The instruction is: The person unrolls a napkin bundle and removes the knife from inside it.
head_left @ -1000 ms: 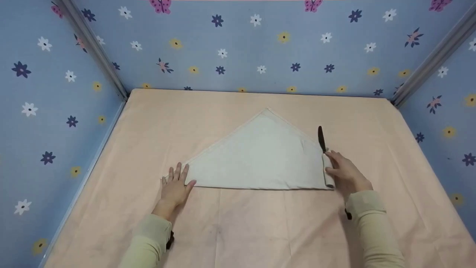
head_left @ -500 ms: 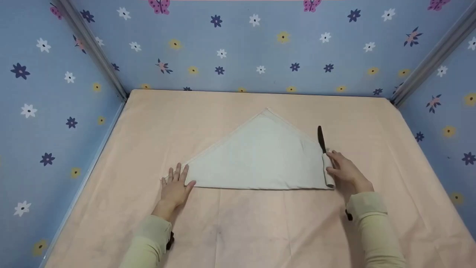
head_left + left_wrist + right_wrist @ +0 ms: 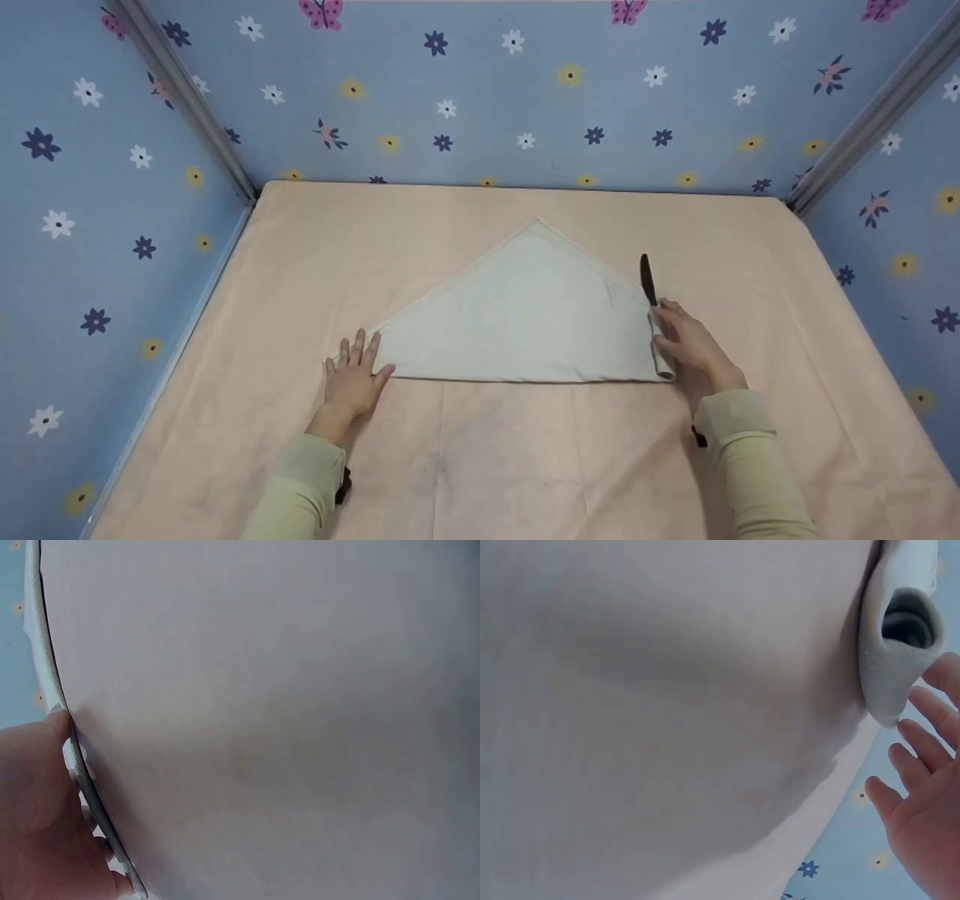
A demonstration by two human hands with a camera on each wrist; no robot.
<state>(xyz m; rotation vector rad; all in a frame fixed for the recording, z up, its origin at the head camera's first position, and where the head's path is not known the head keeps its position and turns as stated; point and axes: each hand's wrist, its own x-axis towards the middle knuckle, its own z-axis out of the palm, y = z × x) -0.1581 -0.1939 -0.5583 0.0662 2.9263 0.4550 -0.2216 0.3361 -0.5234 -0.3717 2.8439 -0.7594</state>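
A pale cloth napkin [image 3: 510,315] lies folded into a wide triangle, its peak pointing away from me. The right end is turned into a small roll [image 3: 892,637], whose near end shows a hollow coil. A dark knife [image 3: 648,279] sticks out of the roll's far end; its other part is hidden in the cloth. My right hand [image 3: 699,346] holds the roll from its outer side, thumb near and fingers farther along. My left hand [image 3: 352,386] rests with spread fingers on the napkin's left corner. In the left wrist view, the left thumb [image 3: 56,724] touches the napkin's near folded edge.
A peach cloth [image 3: 495,465] with faint creases covers the table. Blue flowered panels [image 3: 480,97] stand behind and on both sides, joined by grey posts [image 3: 195,105] at the back corners.
My right hand has shifted very slightly left at the roll, which leans a little more inward. The left hand keeps its place on the napkin's corner.
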